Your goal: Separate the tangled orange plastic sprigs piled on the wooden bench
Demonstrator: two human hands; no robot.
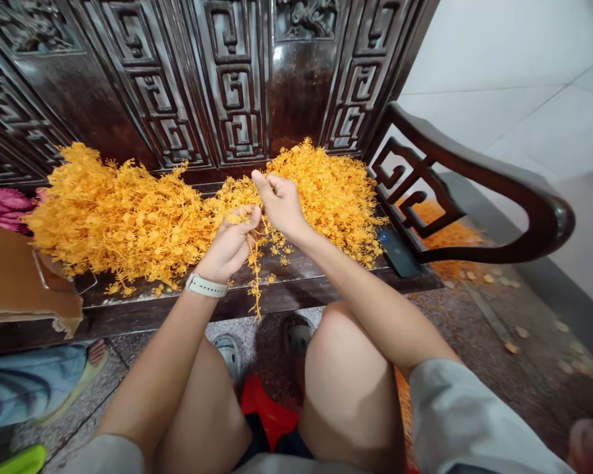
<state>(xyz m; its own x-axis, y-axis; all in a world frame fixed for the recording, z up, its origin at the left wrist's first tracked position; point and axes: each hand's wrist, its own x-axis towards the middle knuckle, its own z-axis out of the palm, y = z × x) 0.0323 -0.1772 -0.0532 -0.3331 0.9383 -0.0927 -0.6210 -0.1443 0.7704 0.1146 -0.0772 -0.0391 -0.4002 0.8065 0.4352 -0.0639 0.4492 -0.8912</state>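
Note:
Two big heaps of yellow-orange plastic flower sprigs lie on a dark wooden bench: a left heap and a right heap. My left hand, with a pale watch strap on its wrist, is closed in a pinch on a yellow flower sprig. The sprig dangles below my fingers past the bench's front edge. Just above and to the right, my right hand has thumb and fingers pressed together. Whatever lies between its fingertips is too small or hidden to make out.
A cardboard box and pink material are at the left. A dark phone lies by the carved armrest. More orange pieces are on the floor beyond it. Another person's leg shows at lower left.

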